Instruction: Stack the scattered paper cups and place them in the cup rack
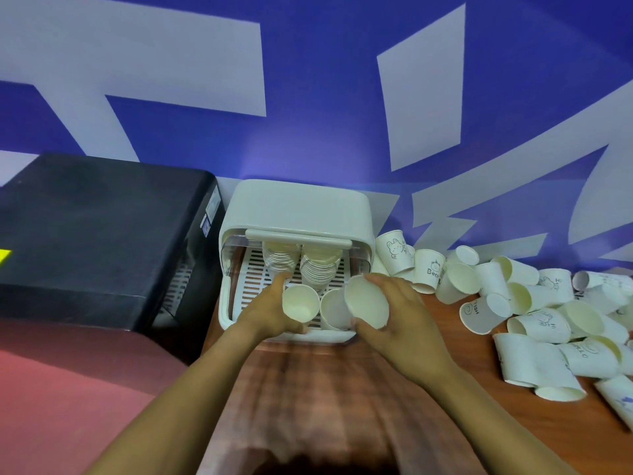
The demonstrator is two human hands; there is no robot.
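A white cup rack [297, 209] with a raised lid stands at the back of the wooden table. Two stacks of paper cups [301, 265] lie on its slatted tray. My left hand [270, 311] grips a white paper cup [300, 302] at the tray's front, mouth toward me. My right hand [400, 313] holds a second white cup [366, 305] tilted over the tray. A third cup [334, 311] sits between them; I cannot tell which hand touches it. Several loose paper cups [534, 313] lie scattered to the right.
A black machine [99, 234] stands left of the rack, close against it. The wooden table [342, 399] stretches toward me. A reddish surface [61, 389] lies at the lower left. A blue and white wall [308, 97] rises behind everything.
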